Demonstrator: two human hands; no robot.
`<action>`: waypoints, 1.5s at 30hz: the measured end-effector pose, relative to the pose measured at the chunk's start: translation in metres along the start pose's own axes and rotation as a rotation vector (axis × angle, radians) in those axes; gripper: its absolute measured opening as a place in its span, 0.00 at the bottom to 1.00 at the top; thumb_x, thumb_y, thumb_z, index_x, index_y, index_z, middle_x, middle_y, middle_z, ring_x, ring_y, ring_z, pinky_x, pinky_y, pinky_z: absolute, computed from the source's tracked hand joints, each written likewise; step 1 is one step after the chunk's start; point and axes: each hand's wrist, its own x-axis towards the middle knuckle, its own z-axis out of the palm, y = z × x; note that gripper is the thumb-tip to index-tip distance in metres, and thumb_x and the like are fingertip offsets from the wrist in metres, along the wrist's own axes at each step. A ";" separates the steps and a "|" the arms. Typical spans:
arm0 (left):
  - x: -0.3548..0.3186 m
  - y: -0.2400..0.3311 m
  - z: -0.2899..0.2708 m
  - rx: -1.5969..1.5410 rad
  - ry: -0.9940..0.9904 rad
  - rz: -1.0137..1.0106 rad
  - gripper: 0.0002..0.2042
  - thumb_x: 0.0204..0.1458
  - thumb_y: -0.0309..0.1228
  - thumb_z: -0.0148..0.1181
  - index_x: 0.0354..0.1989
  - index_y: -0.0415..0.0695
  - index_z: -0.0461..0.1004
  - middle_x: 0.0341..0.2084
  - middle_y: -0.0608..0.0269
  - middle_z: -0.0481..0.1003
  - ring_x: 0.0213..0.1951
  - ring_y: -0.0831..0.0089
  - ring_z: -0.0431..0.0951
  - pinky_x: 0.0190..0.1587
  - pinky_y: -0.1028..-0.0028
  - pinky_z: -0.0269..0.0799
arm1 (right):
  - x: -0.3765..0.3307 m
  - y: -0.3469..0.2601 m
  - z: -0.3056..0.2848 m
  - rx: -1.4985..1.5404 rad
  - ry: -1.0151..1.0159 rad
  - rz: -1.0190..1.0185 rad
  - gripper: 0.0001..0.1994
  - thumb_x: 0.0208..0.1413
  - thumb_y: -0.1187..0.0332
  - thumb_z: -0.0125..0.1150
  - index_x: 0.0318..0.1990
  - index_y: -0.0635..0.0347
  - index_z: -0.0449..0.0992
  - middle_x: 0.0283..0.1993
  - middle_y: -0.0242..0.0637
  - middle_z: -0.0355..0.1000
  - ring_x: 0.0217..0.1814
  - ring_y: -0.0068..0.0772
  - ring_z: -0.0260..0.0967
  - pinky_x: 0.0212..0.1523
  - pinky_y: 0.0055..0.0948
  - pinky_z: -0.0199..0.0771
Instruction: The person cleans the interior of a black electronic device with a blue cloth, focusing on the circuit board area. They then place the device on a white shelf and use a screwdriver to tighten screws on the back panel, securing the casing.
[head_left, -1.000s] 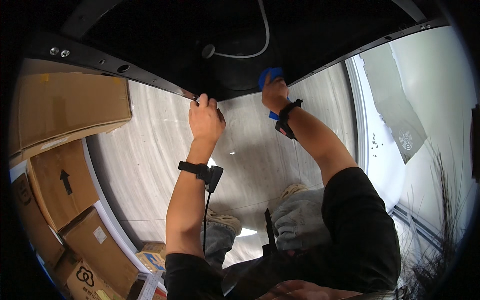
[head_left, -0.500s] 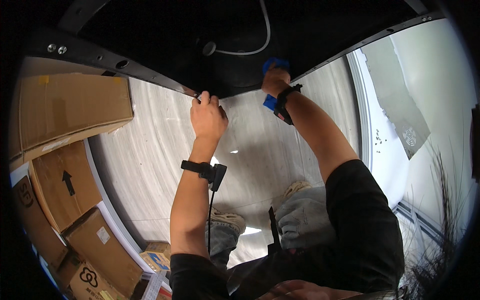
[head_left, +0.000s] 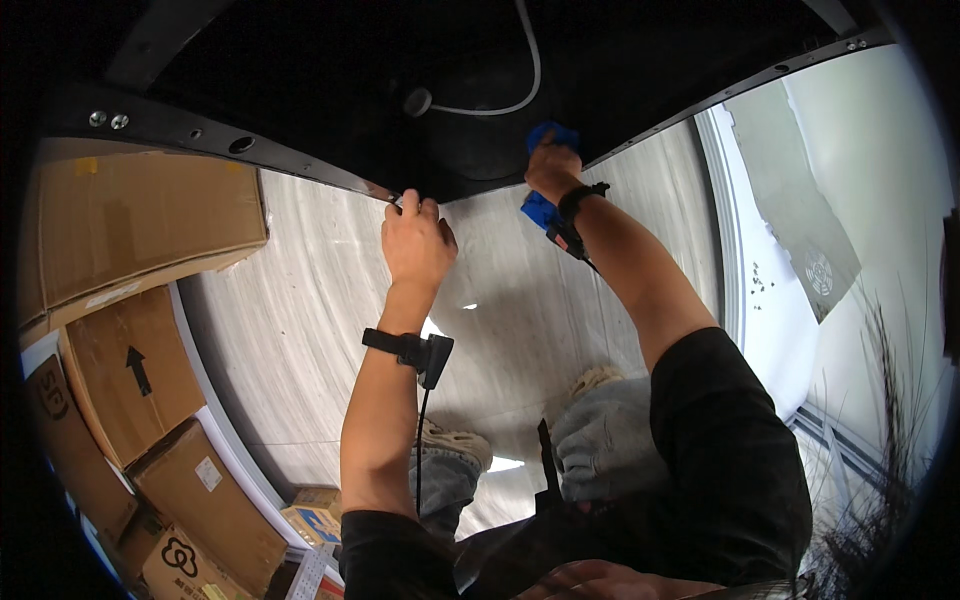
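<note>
A black metal frame [head_left: 300,167] spans the top, its two edges meeting in a corner near my hands. At the left edge by that corner is my left hand [head_left: 414,240], its fingers bent and closed at the rim. A small bright bit shows at those fingertips; what they pinch is too small to make out. My right hand [head_left: 553,168] is wrapped round a blue tool [head_left: 541,210] that looks like a cordless drill. Its blue upper end shows above my fist against the dark interior, its lower end below; the rest is hidden by the hand, and so is its tip.
Inside the black frame hangs a white cable [head_left: 534,60] with a round end piece [head_left: 417,101]. Cardboard boxes [head_left: 150,215] are stacked at left. A grey plate [head_left: 790,190] and several small dark parts [head_left: 760,285] lie on a white surface at right. Pale flooring [head_left: 300,330] runs below.
The blue tool's lower end has swung slightly left below my right fist, and the right wrist has turned a little. My left hand keeps its place at the frame edge.
</note>
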 end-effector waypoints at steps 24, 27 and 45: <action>0.001 -0.001 0.002 -0.009 0.012 0.001 0.07 0.42 0.25 0.61 0.32 0.41 0.76 0.39 0.59 0.68 0.39 0.54 0.70 0.43 0.60 0.71 | 0.010 -0.011 -0.029 -0.029 -0.248 0.022 0.44 0.54 0.53 0.56 0.68 0.76 0.46 0.64 0.51 0.65 0.60 0.48 0.70 0.52 0.39 0.76; 0.000 -0.002 0.002 -0.016 0.035 0.012 0.07 0.42 0.25 0.61 0.32 0.41 0.76 0.39 0.59 0.68 0.39 0.54 0.70 0.43 0.60 0.71 | 0.003 -0.014 -0.023 -0.042 -0.259 0.056 0.43 0.54 0.53 0.57 0.69 0.75 0.47 0.65 0.53 0.64 0.61 0.46 0.69 0.53 0.39 0.75; 0.000 -0.005 0.004 0.032 0.017 0.060 0.08 0.43 0.24 0.60 0.33 0.38 0.76 0.40 0.56 0.68 0.39 0.52 0.69 0.43 0.60 0.71 | -0.058 -0.107 0.006 0.063 -0.009 -0.324 0.36 0.49 0.63 0.60 0.69 0.53 0.59 0.62 0.64 0.62 0.60 0.57 0.66 0.52 0.50 0.71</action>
